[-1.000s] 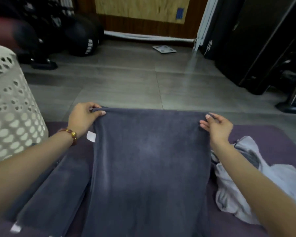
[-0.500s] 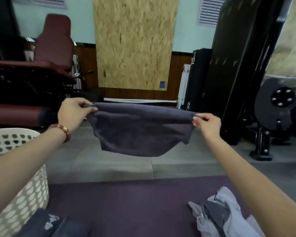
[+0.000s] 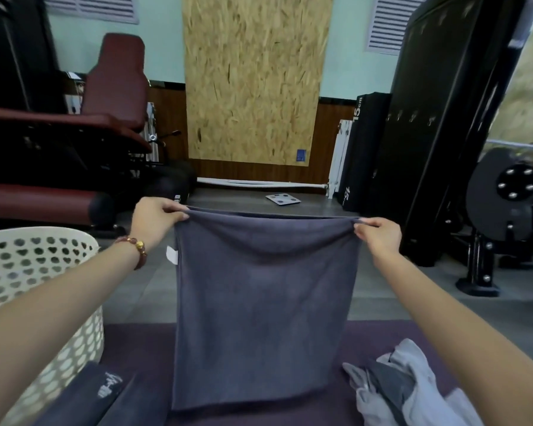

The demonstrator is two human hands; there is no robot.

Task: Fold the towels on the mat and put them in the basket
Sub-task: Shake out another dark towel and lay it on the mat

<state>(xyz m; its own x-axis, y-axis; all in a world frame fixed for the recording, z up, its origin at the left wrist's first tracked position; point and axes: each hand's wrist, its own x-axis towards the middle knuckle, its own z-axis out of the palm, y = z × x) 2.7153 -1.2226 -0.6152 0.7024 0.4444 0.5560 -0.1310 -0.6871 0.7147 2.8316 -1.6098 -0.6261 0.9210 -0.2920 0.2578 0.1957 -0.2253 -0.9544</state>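
My left hand (image 3: 154, 221) and right hand (image 3: 379, 236) each pinch a top corner of the towel (image 3: 265, 302). I'd hold that edge level and taut so it lays flat on the mat (image 3: 136, 342). The towel hangs at centre, its long axis running 12 to 6.
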